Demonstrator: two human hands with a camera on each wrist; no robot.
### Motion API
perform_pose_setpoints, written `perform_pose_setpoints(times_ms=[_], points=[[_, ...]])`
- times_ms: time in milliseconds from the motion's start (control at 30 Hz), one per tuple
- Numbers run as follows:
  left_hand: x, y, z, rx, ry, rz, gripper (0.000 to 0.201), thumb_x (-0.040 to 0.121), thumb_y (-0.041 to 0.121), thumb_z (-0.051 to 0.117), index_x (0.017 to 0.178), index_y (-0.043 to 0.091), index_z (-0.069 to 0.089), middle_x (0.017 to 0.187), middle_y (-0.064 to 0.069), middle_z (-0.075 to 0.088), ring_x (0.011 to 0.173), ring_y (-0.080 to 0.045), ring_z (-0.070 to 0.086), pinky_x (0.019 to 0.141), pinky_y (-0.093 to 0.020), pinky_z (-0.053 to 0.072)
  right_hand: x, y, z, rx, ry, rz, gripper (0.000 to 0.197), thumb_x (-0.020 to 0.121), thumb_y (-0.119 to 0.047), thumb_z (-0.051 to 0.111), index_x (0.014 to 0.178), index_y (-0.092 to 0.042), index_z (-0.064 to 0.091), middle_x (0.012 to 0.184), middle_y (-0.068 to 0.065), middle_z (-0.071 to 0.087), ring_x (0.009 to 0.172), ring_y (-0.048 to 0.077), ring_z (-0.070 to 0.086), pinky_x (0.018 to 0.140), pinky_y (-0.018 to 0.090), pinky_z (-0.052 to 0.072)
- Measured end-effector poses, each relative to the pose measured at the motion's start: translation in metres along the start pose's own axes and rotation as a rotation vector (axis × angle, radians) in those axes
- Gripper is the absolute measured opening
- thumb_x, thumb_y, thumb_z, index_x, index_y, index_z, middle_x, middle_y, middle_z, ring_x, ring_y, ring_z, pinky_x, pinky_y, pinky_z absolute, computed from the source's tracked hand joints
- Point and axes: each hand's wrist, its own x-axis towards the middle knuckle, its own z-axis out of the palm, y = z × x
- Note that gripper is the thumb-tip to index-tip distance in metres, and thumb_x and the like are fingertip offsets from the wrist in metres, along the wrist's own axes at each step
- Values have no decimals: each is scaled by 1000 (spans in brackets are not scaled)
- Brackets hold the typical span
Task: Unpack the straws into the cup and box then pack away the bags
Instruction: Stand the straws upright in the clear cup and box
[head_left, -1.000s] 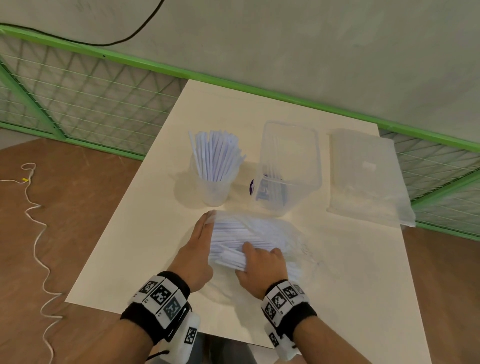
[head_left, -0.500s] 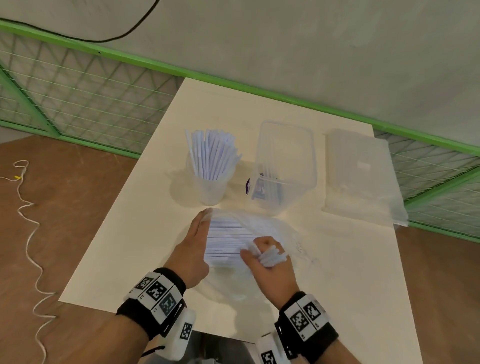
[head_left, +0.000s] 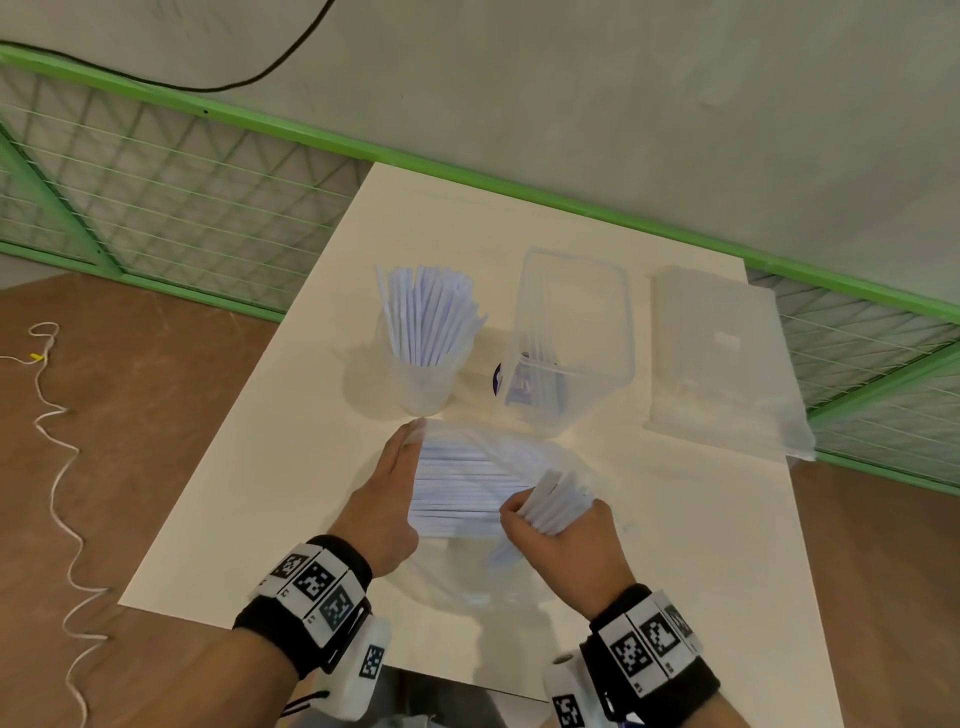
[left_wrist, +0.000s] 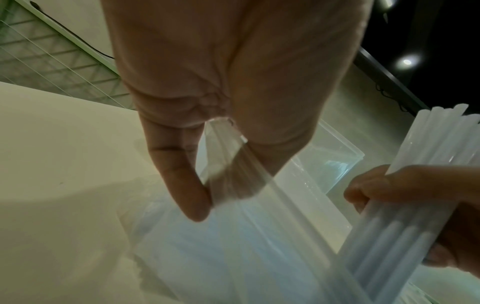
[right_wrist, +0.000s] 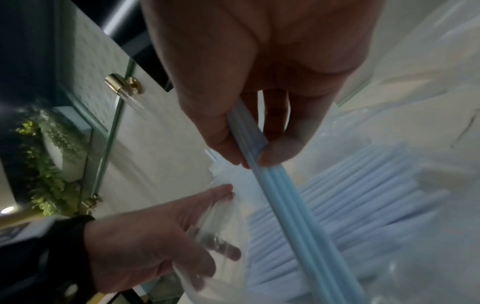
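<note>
A clear bag of pale blue straws (head_left: 462, 483) lies on the white table (head_left: 270, 467) in front of me. My left hand (head_left: 397, 465) pinches the bag's left edge (left_wrist: 221, 176) between thumb and finger. Just right of the bag's middle, my right hand (head_left: 543, 519) grips a bundle of straws (head_left: 558, 496) tilted up out of the bag; the same bundle (right_wrist: 259, 152) shows in the right wrist view. Behind the bag stand a clear cup (head_left: 421, 387) full of upright straws (head_left: 428, 322) and a clear box (head_left: 571, 312) with a few straws inside.
A flat clear plastic piece (head_left: 722, 364) lies at the table's back right, beside the box. A green-framed mesh fence (head_left: 156, 176) runs behind the table. White cord (head_left: 57, 452) trails on the brown floor to the left.
My right hand has closed round a bundle of straws and lifted it up out of the bag, turning it upright. The left hand has stayed at the bag's left edge.
</note>
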Motion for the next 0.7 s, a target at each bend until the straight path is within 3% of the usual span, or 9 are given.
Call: perform_pose_setpoints(times_ms=[100, 267, 333, 433, 533, 633, 700], points=[[-1, 1, -1, 9, -3, 0, 109, 72, -12, 55, 155, 29, -4, 159, 17, -4, 133, -20, 37, 89, -32, 53, 5, -2, 3, -56, -48, 2, 19, 79, -14, 67, 66, 0, 62, 65, 16, 63, 53, 17, 55, 57, 31, 48], [-1, -4, -4, -5, -15, 7, 109, 70, -13, 52, 155, 30, -2, 158, 22, -8, 137, -19, 37, 92, -34, 53, 34, -51, -20, 23, 23, -87, 23, 76, -19, 73, 66, 0, 64, 65, 14, 68, 63, 25, 68, 61, 47, 56], [-2, -5, -5, -15, -20, 16, 108, 70, -13, 50, 155, 30, -1, 158, 24, -8, 139, -18, 35, 95, -34, 51, 51, -92, -40, 106, 54, -167, 20, 75, -18, 75, 71, 1, 68, 70, 14, 71, 67, 28, 70, 60, 44, 59], [-3, -2, -7, -32, -35, 29, 107, 71, -11, 51, 155, 31, -1, 158, 23, -8, 137, -21, 37, 99, -37, 50, 78, -151, -62, 109, 72, -287, 7, 74, -16, 75, 75, -9, 74, 74, 7, 74, 65, 22, 72, 62, 37, 59], [-4, 0, -9, -22, -39, 17, 106, 72, -11, 50, 155, 29, -2, 158, 22, -11, 138, -20, 37, 101, -36, 48, 112, -186, -63, 21, 105, -341, 3, 74, -20, 74, 73, -17, 75, 74, 1, 75, 65, 18, 73, 68, 41, 61], [-3, 0, -11, -16, -42, 14, 106, 73, -11, 51, 155, 28, -4, 159, 20, -11, 139, -22, 36, 105, -37, 45, 148, -188, -43, -85, 107, -300, 12, 74, -25, 76, 78, -14, 75, 76, 0, 75, 65, 15, 72, 72, 40, 61], [-3, -2, -11, -14, -42, 11, 105, 73, -11, 52, 155, 27, -3, 160, 18, -11, 138, -25, 38, 105, -40, 45, 167, -180, -23, -208, 85, -223, 31, 73, -36, 79, 92, -12, 73, 87, 0, 73, 76, 15, 71, 70, 30, 59]])
